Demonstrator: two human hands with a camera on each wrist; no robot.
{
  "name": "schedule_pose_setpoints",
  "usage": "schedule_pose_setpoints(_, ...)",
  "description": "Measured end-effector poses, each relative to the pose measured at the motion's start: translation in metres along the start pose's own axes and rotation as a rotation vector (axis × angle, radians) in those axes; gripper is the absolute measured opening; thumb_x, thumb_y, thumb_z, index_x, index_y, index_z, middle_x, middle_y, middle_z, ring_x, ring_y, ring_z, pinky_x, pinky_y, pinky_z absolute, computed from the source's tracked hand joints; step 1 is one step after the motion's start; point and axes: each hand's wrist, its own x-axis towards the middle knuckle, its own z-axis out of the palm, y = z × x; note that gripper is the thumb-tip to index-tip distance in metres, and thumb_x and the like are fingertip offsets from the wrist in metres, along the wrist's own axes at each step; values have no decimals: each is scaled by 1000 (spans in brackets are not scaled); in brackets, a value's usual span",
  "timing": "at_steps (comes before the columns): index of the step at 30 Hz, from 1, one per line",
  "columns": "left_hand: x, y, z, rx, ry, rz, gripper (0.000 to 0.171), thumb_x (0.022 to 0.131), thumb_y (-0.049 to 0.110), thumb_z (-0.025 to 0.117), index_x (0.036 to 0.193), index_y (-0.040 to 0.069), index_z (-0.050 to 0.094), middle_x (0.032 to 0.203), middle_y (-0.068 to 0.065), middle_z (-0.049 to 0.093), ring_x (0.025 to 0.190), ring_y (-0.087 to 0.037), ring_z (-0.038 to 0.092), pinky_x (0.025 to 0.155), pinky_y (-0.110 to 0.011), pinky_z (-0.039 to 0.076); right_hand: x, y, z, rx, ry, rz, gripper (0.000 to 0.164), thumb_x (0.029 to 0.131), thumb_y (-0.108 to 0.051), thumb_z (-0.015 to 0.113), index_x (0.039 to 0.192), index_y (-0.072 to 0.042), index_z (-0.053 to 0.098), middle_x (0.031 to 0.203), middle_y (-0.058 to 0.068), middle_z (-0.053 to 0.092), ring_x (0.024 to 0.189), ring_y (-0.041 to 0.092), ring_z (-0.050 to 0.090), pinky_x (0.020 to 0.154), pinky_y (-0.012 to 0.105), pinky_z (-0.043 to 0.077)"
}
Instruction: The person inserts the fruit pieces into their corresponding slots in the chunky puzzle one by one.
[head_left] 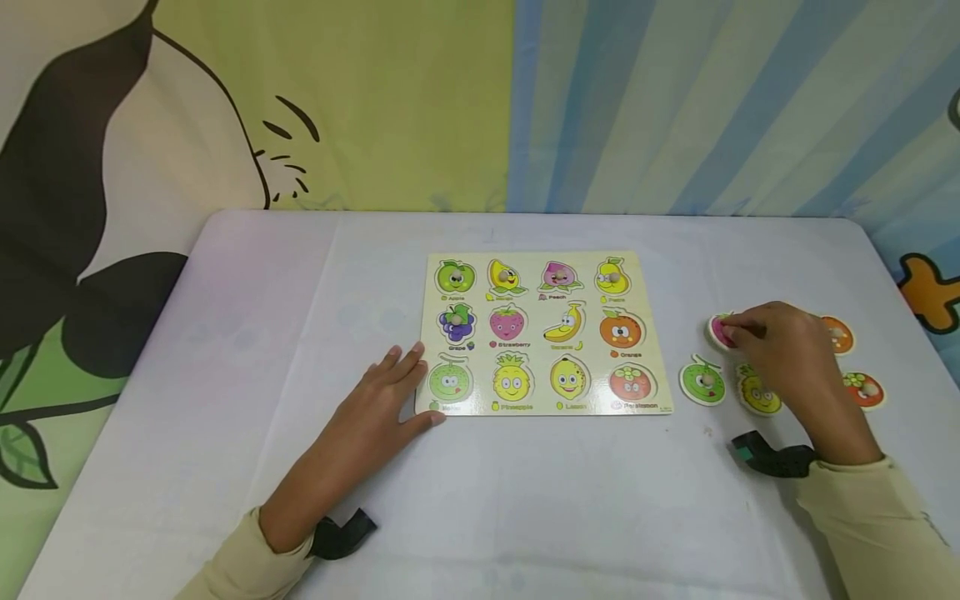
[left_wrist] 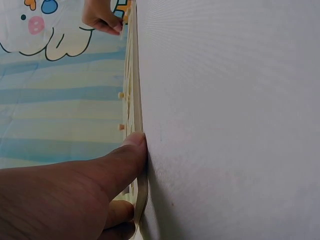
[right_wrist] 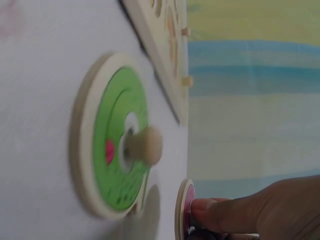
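Observation:
A wooden fruit puzzle board (head_left: 480,410) lies flat on the white table. My left hand (head_left: 382,396) rests at its lower left corner, fingers extended along the left edge and thumb at the front edge. Right of the board, my right hand (head_left: 791,354) pinches a pink fruit puzzle piece (head_left: 717,330) between thumb and fingers; the right wrist view shows this pink piece (right_wrist: 182,207) standing beyond a green melon piece (right_wrist: 120,135) with a wooden knob. Knobbed pieces such as the apple (head_left: 455,277) and the grape (head_left: 457,323) sit in the board's upper left.
Around the right hand lie the melon piece (head_left: 702,381), a pineapple piece (head_left: 759,392), an orange piece (head_left: 837,335) and a red fruit piece (head_left: 864,390). A patterned curtain (head_left: 420,108) hangs behind the table's back edge. Each wrist wears a black strap.

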Motion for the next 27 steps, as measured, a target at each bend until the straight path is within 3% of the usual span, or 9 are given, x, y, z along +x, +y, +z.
schedule_pose_setpoints(9, 0, -1, 1, 1, 4, 5, 77, 76, 30, 85, 139, -1, 51, 151, -13, 37, 140, -41, 29, 108, -55, 28, 2, -32, 3, 70, 30, -122, 16, 90, -2, 67, 102, 8, 73, 102, 25, 64, 84, 35, 56, 64, 42, 45)
schedule_pose_setpoints(16, -1, -1, 0, 10, -1, 8, 78, 74, 31, 86, 137, -2, 53, 149, -15, 39, 138, -41, 31, 106, -58, 31, 6, -71, 15, 128, 0, -169, 15, 89, -3, 70, 99, 7, 73, 99, 22, 65, 78, 30, 54, 56, 36, 43)
schedule_pose_setpoints(21, 0, 0, 0, 16, 6, 9, 78, 74, 31, 86, 137, -2, 53, 149, -16, 40, 138, -42, 33, 105, -58, 32, 9, -96, 22, 158, -28, -202, 13, 88, -5, 72, 97, 5, 74, 98, 18, 65, 81, 29, 56, 62, 39, 46)
schedule_pose_setpoints(27, 1, 1, -1, 21, -1, 11, 79, 74, 31, 86, 138, -2, 52, 149, -16, 40, 138, -41, 32, 106, -57, 31, 8, -107, 28, 179, -49, -230, 11, 88, -2, 71, 96, 5, 75, 98, 17, 65, 84, 30, 58, 65, 41, 49)
